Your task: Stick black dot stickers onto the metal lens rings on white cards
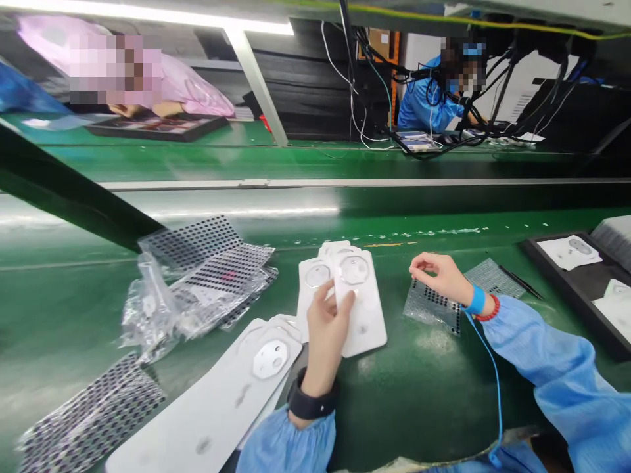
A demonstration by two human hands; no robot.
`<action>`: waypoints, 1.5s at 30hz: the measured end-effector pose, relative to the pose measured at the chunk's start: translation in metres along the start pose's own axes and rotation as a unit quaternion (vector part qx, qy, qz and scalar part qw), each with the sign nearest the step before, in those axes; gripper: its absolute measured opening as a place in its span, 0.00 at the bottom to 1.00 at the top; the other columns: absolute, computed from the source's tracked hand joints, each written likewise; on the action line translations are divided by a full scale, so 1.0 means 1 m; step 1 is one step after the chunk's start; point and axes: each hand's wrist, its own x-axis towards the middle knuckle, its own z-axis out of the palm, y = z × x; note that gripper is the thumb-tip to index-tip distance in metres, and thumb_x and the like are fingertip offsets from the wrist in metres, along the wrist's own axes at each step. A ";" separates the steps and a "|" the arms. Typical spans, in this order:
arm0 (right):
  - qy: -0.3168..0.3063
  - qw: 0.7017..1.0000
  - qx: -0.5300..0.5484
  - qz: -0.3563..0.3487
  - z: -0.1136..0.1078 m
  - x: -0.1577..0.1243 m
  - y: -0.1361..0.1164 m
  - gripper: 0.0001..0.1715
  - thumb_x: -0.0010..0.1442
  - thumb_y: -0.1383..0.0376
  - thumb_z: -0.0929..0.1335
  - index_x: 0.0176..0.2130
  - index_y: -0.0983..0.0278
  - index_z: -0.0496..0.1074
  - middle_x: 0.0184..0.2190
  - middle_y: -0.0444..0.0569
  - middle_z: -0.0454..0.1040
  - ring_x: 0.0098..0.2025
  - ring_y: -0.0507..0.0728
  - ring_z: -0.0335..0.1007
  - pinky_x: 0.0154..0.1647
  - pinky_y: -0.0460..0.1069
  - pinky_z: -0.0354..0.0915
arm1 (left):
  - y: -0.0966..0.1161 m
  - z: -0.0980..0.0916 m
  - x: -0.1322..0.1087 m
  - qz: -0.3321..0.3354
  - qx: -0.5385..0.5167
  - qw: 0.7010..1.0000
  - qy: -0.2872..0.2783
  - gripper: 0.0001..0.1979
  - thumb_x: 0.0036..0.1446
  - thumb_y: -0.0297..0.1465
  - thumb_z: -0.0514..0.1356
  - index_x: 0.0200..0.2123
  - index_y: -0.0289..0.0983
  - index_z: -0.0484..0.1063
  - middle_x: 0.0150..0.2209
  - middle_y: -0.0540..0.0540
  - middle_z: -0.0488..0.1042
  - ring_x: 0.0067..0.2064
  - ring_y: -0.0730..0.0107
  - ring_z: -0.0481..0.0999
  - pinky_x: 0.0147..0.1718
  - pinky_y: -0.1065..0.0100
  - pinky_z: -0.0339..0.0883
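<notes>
My left hand point(328, 322) grips a white phone back cover point(365, 315) by its left edge, thumb on the face. Near its top is an octagonal camera area. More white back covers point(306, 302) lie fanned out behind and beside it, partly hidden by my hand. My right hand point(444, 276) hovers over a clear sheet of small black dots point(428, 305), thumb and forefinger pinched together. Whatever is between those fingertips is too small to make out. Closer to me on the left lies a stack of white covers point(207, 407).
Plastic-wrapped dotted sheets point(207, 282) lie at the left, with another dotted sheet point(93, 414) nearer. Dark tweezers point(522, 282) rest beside a second sheet point(493, 277). A black tray point(566, 289) holds covers at the right. Two people work across the bench; a blue cord point(495, 381) trails from my right wrist.
</notes>
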 end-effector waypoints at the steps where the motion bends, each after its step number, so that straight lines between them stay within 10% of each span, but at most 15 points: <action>1: 0.027 1.000 0.009 -0.007 -0.003 -0.012 -0.011 0.07 0.65 0.66 0.65 0.35 0.65 0.72 0.31 0.47 0.76 0.32 0.52 0.75 0.36 0.47 0.72 | 0.001 0.009 -0.011 -0.008 -0.030 0.999 -0.042 0.25 0.51 0.41 0.62 0.50 0.35 0.65 0.32 0.43 0.80 0.32 0.58 0.81 0.32 0.61 0.74; 5: 0.180 0.976 -0.022 -0.117 0.003 -0.050 -0.050 0.05 0.63 0.70 0.67 0.37 0.63 0.74 0.35 0.50 0.78 0.38 0.54 0.76 0.41 0.50 0.74 | 0.010 0.029 -0.047 -0.060 -0.173 0.960 -0.210 0.20 0.50 0.37 0.66 0.43 0.36 0.67 0.29 0.45 0.80 0.28 0.65 0.79 0.28 0.68 0.71; 9: 0.186 0.956 -0.103 -0.202 0.016 -0.066 -0.062 0.10 0.64 0.75 0.66 0.43 0.64 0.73 0.38 0.52 0.77 0.41 0.55 0.75 0.48 0.56 0.74 | 0.016 0.030 -0.059 -0.099 -0.208 0.936 -0.264 0.18 0.53 0.35 0.65 0.46 0.36 0.67 0.30 0.47 0.80 0.28 0.66 0.78 0.27 0.70 0.70; 45: 0.162 0.919 -0.257 -0.251 0.011 -0.073 -0.082 0.13 0.63 0.70 0.63 0.41 0.68 0.77 0.37 0.52 0.81 0.42 0.56 0.73 0.53 0.54 0.71 | 0.022 0.020 -0.073 0.038 -0.082 0.983 -0.157 0.04 0.57 0.31 0.62 0.36 0.39 0.75 0.30 0.52 0.77 0.31 0.72 0.76 0.29 0.76 0.71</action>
